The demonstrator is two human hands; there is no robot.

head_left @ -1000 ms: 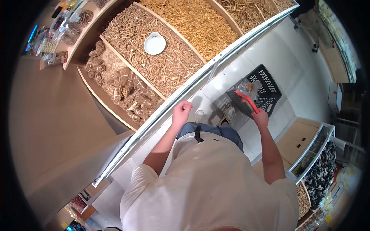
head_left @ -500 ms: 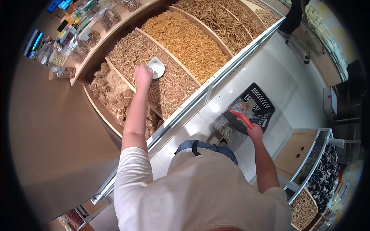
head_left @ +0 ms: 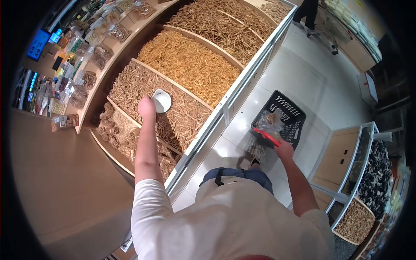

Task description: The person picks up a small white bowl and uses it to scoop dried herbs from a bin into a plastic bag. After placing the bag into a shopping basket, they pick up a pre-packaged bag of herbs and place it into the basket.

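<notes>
My left hand (head_left: 147, 107) is closed at the left side of a white bowl-shaped scoop (head_left: 161, 101), over a bin of light brown dried sticks (head_left: 184, 113). The scoop's hollow faces up and looks empty. My fingertips are partly hidden by the back of the hand. On the right, my right hand (head_left: 284, 150) grips the red handle (head_left: 266, 137) of a black shopping basket (head_left: 297, 113). Clear plastic bags (head_left: 271, 121) with brown contents lie inside the basket.
Beyond a wooden divider lies a bin of golden dried strips (head_left: 186, 65); darker sticks (head_left: 216, 26) are further back. Tied bundles (head_left: 123, 134) lie at the near left. Packaged goods (head_left: 79, 96) line the upper-left shelf. A person's dark-clothed legs (head_left: 307, 15) are beside a cart at upper right.
The view has shifted, so the bins appear further left and lower. My left hand stays by the scoop, and my right hand still holds the basket handle.
</notes>
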